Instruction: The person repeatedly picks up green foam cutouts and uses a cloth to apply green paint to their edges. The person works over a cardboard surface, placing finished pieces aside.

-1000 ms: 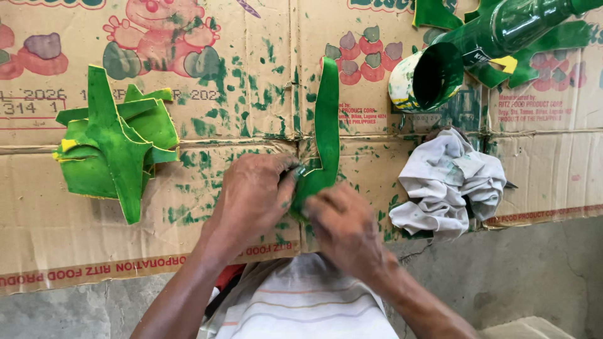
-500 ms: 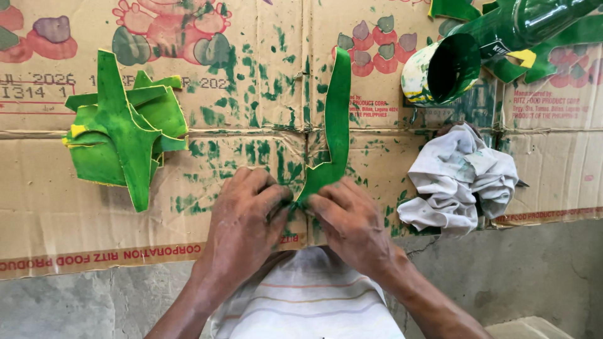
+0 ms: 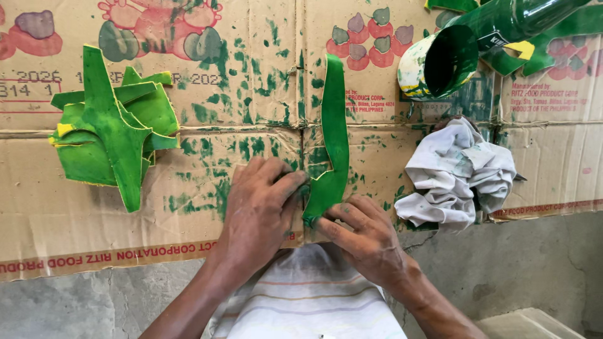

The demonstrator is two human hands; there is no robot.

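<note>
**Both hands pinch the lower end of a green strip on paint-marked cardboard**

At the far left, a stack of green cut pieces lies on the flattened cardboard sheet, its shapes crossing one another, with yellow showing along some edges. The cardboard is smeared and dotted with green across its middle.

Moving right, the left hand lies palm down on the cardboard, its fingers bunched together and pressing against the left edge of the long green strip. The strip runs from near the top fold of the cardboard down towards the person, bending and widening at its lower end, which sits between the two hands. The right hand holds that lower end from the other side, fingertips curled in and touching the strip's bottom edge. Whether the thumbs are under the strip cannot be seen, so the pinch is probably from both edges rather than a full grasp.

Below the hands, striped pale cloth covers the person's lap.

Further right, a crumpled white rag with green stains rests on the cardboard, well apart from the strip. Above it, a green-coated can lies on its side with its open mouth facing the camera.
</note>
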